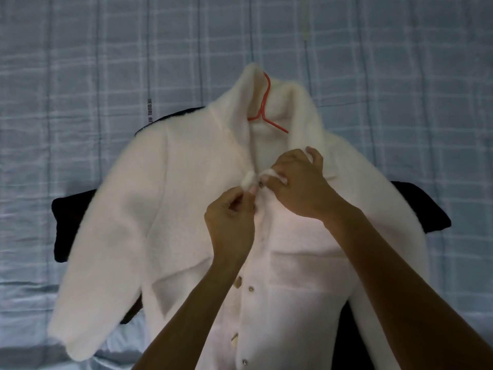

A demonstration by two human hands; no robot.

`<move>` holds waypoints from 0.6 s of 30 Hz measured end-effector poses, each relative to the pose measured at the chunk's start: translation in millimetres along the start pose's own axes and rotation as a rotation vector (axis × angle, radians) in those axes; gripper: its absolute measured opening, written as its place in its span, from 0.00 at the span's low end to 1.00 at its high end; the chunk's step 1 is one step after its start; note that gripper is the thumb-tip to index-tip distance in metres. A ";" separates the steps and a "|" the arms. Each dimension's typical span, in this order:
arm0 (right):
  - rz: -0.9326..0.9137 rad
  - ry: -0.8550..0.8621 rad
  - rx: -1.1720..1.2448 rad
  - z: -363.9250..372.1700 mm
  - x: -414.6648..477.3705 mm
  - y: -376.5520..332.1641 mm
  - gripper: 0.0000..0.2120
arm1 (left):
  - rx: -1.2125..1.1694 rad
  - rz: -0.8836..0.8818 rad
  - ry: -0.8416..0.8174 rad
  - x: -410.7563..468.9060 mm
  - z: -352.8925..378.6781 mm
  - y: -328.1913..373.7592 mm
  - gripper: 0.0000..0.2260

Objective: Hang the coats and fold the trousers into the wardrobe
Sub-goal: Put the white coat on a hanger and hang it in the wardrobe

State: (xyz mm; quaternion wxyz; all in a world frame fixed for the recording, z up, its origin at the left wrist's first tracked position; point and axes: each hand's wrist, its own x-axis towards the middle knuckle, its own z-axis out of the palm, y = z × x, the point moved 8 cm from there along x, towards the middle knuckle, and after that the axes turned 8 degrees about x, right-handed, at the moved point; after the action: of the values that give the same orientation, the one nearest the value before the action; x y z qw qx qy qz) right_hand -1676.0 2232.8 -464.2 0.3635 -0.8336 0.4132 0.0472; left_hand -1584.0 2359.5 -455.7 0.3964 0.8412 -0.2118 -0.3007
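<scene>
Two hands meet at the top snap (261,184) of the white coat (165,209): the left hand (229,217) pinches one front edge, the right hand (298,182) the other. The coat lies flat on the blue checked sheet (80,76), collar and red hanger (264,108) pointing away from the person.

Bedsheet (80,76) lies open above and beside coat (186,214).

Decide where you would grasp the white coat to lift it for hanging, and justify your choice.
Grip the red hanger by its hook, reaching in from the collar end. The white coat lies flat with the hanger already inside its shoulders; only hook and neck show.
</scene>
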 end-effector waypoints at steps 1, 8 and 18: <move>0.009 -0.055 0.013 3.0 -0.8 2.6 0.11 | -0.012 -0.022 -0.007 0.8 -0.2 -2.1 0.11; 0.018 -0.063 0.049 7.2 0.9 10.2 0.13 | -0.120 -0.164 -0.014 -0.5 1.4 -12.6 0.08; 0.156 0.068 0.135 15.3 -8.9 14.8 0.14 | -0.136 -0.169 -0.002 -4.7 4.4 -10.5 0.06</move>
State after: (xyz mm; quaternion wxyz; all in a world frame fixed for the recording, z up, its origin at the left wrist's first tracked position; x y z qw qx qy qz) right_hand -1689.1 2242.6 -480.4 0.3997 -0.7737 0.4912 0.0192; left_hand -1589.2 2366.3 -464.7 0.4255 0.8269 -0.1199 -0.3476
